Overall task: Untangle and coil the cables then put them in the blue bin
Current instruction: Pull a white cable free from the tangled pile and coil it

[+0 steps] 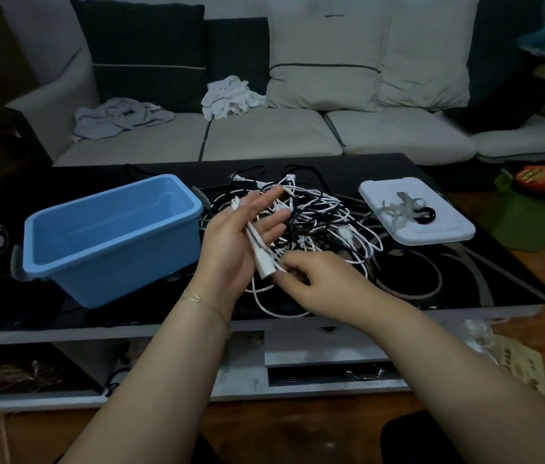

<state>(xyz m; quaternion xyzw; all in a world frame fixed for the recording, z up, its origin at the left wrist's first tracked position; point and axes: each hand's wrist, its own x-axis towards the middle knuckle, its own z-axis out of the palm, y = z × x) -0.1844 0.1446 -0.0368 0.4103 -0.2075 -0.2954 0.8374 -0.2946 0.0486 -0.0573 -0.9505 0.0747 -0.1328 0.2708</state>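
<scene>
A tangle of white and black cables (318, 216) lies on the black glass table (465, 279). The blue bin (73, 262) stands to its left, with nothing inside. My left hand (231, 242) is raised palm-up over the tangle's near left side, fingers fairly straight, and a white cable with a plug end (261, 259) lies across the palm. My right hand (318, 279) is just right of it and pinches that white cable near the plug.
A white lid (445, 229) holding cable ties and a small black roll sits on the table's right. A grey sofa (264, 135) with cushions and crumpled clothes stands behind. Wooden floor with bags and papers lies to the right.
</scene>
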